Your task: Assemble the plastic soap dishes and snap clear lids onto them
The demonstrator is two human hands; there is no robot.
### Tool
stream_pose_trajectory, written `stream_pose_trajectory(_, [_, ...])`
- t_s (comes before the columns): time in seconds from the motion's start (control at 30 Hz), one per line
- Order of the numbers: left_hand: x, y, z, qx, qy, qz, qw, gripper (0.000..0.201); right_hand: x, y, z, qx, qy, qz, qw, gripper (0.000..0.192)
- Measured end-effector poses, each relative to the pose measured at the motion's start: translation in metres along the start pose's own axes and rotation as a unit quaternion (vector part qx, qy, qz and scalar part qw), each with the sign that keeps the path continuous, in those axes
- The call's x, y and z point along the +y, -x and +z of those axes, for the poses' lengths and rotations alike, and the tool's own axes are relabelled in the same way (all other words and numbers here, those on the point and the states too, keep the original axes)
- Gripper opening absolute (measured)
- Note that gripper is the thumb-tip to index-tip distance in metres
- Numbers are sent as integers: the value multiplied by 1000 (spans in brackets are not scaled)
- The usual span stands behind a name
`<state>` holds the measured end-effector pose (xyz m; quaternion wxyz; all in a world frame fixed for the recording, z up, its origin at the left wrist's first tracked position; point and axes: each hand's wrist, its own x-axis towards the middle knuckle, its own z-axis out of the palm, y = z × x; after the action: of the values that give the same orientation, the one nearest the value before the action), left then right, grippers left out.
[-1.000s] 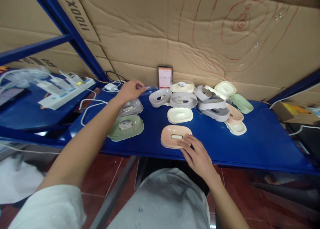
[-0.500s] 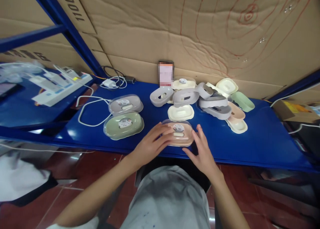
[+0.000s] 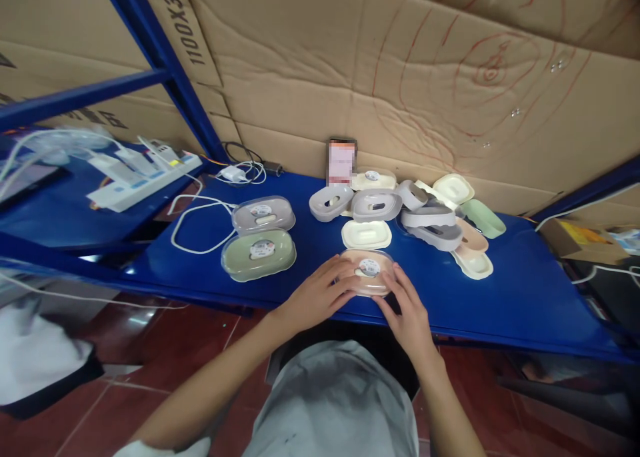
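A peach soap box with a clear lid and a round label lies at the front edge of the blue table, between my hands. My left hand grips its left end, fingers over the lid. My right hand holds the right end, with the fingers on the lid's side and the thumb at the near edge. Just behind the box sits a cream soap tray. To the left lie two lidded soap boxes, a green one and a grey one.
Several loose grey, cream, peach and green parts, among them a grey dish, are heaped at the back right. A phone leans on the cardboard wall. White cable and a power strip lie left. A cardboard box stands right.
My right hand has closed in on the box's right end; its fingers were more spread before. The label on the box sits lower and further right. The camera view has tilted and shifted.
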<state>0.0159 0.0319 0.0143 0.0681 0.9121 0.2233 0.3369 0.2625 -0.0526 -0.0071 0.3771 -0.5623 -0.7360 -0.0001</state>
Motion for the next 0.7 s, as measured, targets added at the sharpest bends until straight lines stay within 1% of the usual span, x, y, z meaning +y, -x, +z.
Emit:
stream_pose_trajectory(0.13, [-1,-6,-1,5,31,-5,999,21,1,0,0,22,18,-12,1000,69])
stream_pose_trajectory(0.23, [-3,-10,-1,6,38,2,999,27,1,0,0,25,35,-2,999,74])
stream_pose_trajectory(0.43, [-6,-13,0,-8,22,13,1000,29,2,0,1,10,51,2,999,71])
stream_pose_trajectory(0.57, [0,-1,-7,-12,-10,3,1000,30,-1,0,-1,-27,64,-20,997,72])
stream_pose_trajectory(0.7, [10,29,-28,19,-58,-17,998,32,-9,-1,-7,-105,50,-74,990,76])
